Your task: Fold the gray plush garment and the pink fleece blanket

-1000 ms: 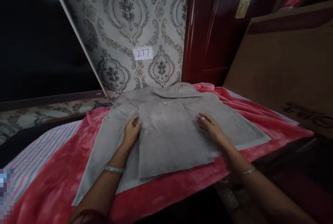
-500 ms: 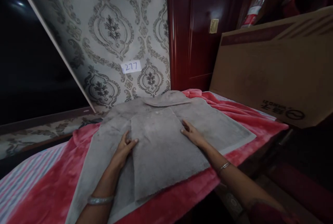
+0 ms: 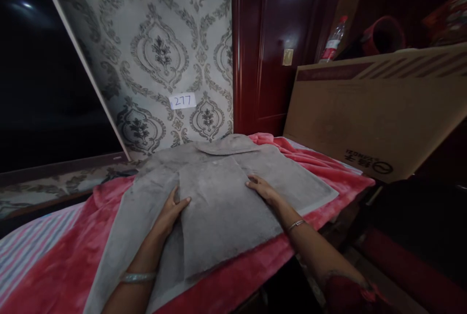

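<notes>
A grey garment (image 3: 219,197) lies spread flat on a red blanket (image 3: 65,265), its collar at the far end near the wall. A folded panel runs down its middle. My left hand (image 3: 171,209) rests flat on the garment at the left edge of that panel, fingers apart. On the panel's right edge my right hand (image 3: 263,188) lies flat, fingers stretched out. Neither hand grips the cloth. Both wrists wear silver bangles.
A large cardboard box (image 3: 368,119) stands to the right of the bed. Behind it are a plastic bottle (image 3: 331,44) and a dark red door (image 3: 277,46). Patterned wallpaper with a paper tag "277" (image 3: 182,101) faces me. A striped sheet (image 3: 25,250) shows at left.
The camera has swung to the right and down a little, so the box and bottle came into view. My hands stay flat at the two edges of the middle panel, the right one now closer in.
</notes>
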Demonstrator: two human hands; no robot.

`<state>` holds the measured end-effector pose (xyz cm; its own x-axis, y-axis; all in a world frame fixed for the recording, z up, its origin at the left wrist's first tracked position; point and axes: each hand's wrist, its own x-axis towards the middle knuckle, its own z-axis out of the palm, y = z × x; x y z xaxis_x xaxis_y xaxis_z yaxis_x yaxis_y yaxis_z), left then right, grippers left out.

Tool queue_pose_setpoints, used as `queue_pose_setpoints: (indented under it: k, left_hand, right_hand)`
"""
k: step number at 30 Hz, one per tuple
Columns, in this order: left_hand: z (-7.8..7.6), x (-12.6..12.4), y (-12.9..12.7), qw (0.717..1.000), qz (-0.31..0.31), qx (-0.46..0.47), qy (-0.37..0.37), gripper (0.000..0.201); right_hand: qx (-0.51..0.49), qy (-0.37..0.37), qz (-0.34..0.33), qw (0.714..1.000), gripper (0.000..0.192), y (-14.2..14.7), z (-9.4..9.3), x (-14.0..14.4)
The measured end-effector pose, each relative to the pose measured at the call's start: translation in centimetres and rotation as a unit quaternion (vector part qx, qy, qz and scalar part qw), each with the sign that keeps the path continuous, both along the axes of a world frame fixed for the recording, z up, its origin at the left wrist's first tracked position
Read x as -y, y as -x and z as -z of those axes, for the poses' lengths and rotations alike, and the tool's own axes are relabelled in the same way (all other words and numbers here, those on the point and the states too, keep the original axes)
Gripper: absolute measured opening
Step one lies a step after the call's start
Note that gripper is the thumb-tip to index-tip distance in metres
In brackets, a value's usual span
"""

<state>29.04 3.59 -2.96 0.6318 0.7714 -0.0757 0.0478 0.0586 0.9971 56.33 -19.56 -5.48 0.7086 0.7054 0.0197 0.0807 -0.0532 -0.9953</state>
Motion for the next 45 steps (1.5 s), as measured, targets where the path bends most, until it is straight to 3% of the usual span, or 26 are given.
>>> queue_pose_setpoints:
  k: [3, 7, 12, 15, 18, 22, 27, 36, 40, 45]
  left_hand:
    - [-0.5, 0.7, -0.1, 1.000, -0.001, -0.022, 0.010, 0.106]
    - [-1.0, 1.5, -0.1, 0.999, 0.005, -0.038, -0.029, 0.108]
    - [-0.8, 1.6, -0.3, 0.999, 0.011, -0.021, -0.044, 0.106]
    - [-0.6, 1.9, -0.4, 1.000, -0.006, -0.003, -0.028, 0.108]
    - [-0.9, 2.3, -0.2, 1.000, -0.006, 0.012, 0.009, 0.111]
    - [-1.5, 2.3, 0.4, 0.998, 0.007, 0.022, 0.062, 0.110]
    - [-2.2, 2.3, 0.7, 0.997, 0.034, 0.016, 0.069, 0.107]
    - [-2.1, 3.1, 0.6, 0.996, 0.048, 0.028, 0.064, 0.101]
    - [-1.7, 3.0, 0.3, 0.992, 0.017, 0.059, 0.109, 0.096]
    - [-1.0, 2.7, -0.1, 0.987, -0.044, 0.048, 0.149, 0.097]
  right_hand:
    - [-0.003, 0.012, 0.001, 1.000, 0.051, -0.2, 0.1, -0.9]
    - [-0.025, 0.013, -0.009, 1.000, 0.047, -0.6, 0.4, -1.0]
    - [-0.033, -0.014, -0.018, 0.999, 0.062, -0.2, 0.7, -0.6]
    - [-0.031, -0.054, -0.018, 0.998, 0.073, 0.4, 0.8, -0.5]
    - [-0.063, -0.085, -0.061, 0.993, 0.076, 0.7, 0.5, -0.2]
    - [-0.097, -0.090, -0.078, 0.988, 0.085, 0.7, -0.3, 0.5]
    - [-0.066, -0.095, -0.112, 0.987, 0.100, 1.0, -0.9, 1.0]
    - [-0.097, -0.095, -0.119, 0.984, 0.094, 1.5, -0.8, 1.4]
    - [-0.083, -0.095, -0.074, 0.989, 0.089, 1.2, -0.3, 1.2]
    - [-0.103, -0.096, -0.098, 0.985, 0.088, 0.9, -0.2, 1.2]
